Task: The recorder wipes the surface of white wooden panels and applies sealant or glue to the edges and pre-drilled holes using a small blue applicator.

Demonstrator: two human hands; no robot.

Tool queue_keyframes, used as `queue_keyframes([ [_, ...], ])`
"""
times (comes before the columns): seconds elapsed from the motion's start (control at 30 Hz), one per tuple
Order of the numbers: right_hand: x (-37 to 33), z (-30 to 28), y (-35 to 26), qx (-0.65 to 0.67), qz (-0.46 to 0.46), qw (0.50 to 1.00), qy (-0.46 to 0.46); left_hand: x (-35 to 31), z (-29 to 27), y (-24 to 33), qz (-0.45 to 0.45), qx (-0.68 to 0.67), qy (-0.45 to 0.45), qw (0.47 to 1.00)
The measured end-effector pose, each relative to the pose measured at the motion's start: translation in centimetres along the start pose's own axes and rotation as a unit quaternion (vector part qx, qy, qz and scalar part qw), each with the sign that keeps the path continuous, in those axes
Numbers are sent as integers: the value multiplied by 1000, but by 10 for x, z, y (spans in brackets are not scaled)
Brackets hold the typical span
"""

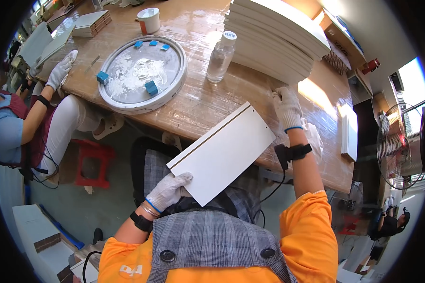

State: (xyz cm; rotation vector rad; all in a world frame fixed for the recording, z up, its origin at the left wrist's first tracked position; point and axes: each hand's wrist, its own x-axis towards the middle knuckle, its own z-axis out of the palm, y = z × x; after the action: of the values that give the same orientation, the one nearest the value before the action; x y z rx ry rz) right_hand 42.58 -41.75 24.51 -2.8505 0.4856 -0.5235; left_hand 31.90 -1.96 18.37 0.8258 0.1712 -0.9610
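Observation:
My left hand [169, 192], in a white knit glove, grips a white rectangular panel [226, 153] by its near left corner, thumb on top. The panel lies tilted over my lap and the table's front edge; a dark groove runs along one long side and small holes show at its far end. My right hand [288, 109], gloved too, is over the table just beyond the panel's far right end, apart from it. Its fingers are curled together, and whatever may be in them is hidden. A crumpled white cloth [312, 137] lies beside that wrist.
A clear bottle [221, 59] stands before a tall stack of white panels [274, 40]. To its left are a round lid [182, 80] with white paste and blue sponge pieces, and a small tub [148, 21]. A co-worker's gloved hand [61, 70] rests at the left; a fan [394, 146] stands right.

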Motion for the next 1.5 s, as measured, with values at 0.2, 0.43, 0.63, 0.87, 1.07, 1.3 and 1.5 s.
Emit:
queue_keyframes([
  [0.2, -80, 2, -51, 35, -107, 993, -26, 0, 3, -4, -20, 4, -21, 1000],
  [0.43, -77, 8, -62, -83, -111, 988, -73, -1, 4, -7, -21, -14, -21, 999],
  [0.63, -77, 9, -51, -7, -187, 980, -70, -1, 5, -4, -16, -8, -26, 999],
  [0.87, -82, 7, -59, -1, -193, 978, -84, -5, 11, 1, -14, -6, -32, 999],
  [1.07, -76, 8, -63, -30, -103, 990, -91, -3, 8, -5, -11, -14, -31, 999],
  [1.3, -82, 0, -64, 47, -237, 963, -124, -2, 9, -3, -7, -7, -27, 1000],
  [1.5, -99, -1, -88, -38, -190, 968, -162, -4, 12, -2, -13, -10, -28, 999],
])
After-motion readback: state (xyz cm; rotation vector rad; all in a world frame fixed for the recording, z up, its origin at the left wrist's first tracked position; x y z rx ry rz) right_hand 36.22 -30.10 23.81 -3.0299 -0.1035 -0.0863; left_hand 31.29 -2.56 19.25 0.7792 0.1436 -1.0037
